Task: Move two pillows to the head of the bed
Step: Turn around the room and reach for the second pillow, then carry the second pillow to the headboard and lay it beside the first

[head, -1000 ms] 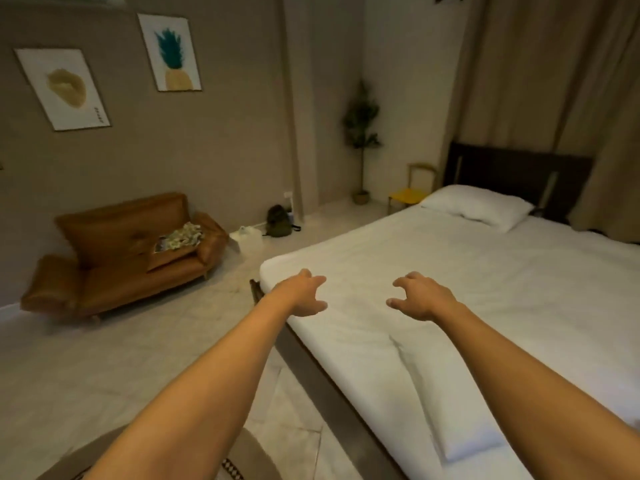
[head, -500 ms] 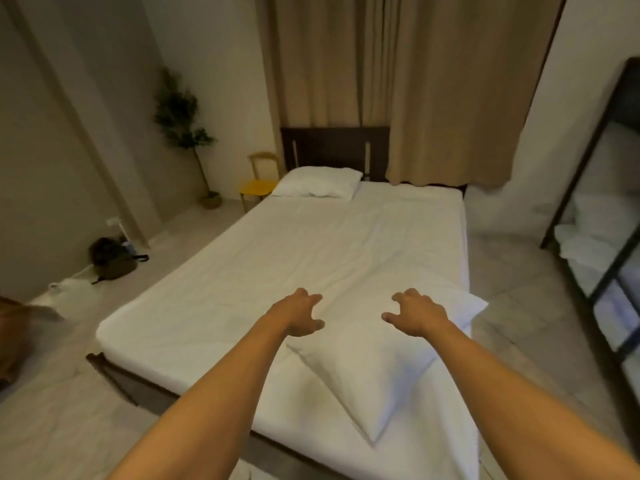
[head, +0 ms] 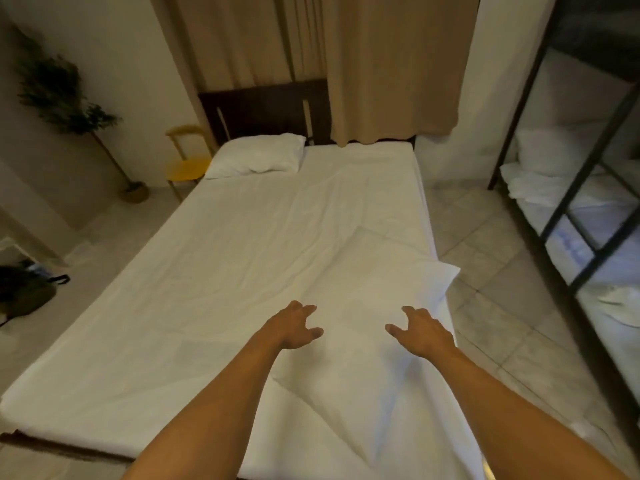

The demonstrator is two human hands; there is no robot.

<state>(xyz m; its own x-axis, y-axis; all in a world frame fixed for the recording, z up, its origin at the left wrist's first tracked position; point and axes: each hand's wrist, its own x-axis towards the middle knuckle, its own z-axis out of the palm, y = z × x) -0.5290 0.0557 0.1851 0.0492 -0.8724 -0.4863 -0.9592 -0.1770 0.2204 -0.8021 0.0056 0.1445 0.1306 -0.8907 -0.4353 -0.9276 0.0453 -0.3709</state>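
A white pillow lies skewed at the foot of the bed on its right side, one corner hanging over the right edge. My left hand and my right hand hover just above its near half, fingers spread, holding nothing. A second white pillow lies flat at the head of the bed on the left, against the dark headboard. The head's right half shows only bare sheet.
A yellow chair and a potted plant stand left of the headboard. A dark bag sits on the floor at left. A black metal bunk frame stands at right across a tiled aisle. Beige curtains hang behind the bed.
My view has swung right and moved closer to the foot of the bed. The near pillow now lies directly under both outstretched hands; the hands remain apart and hold nothing.
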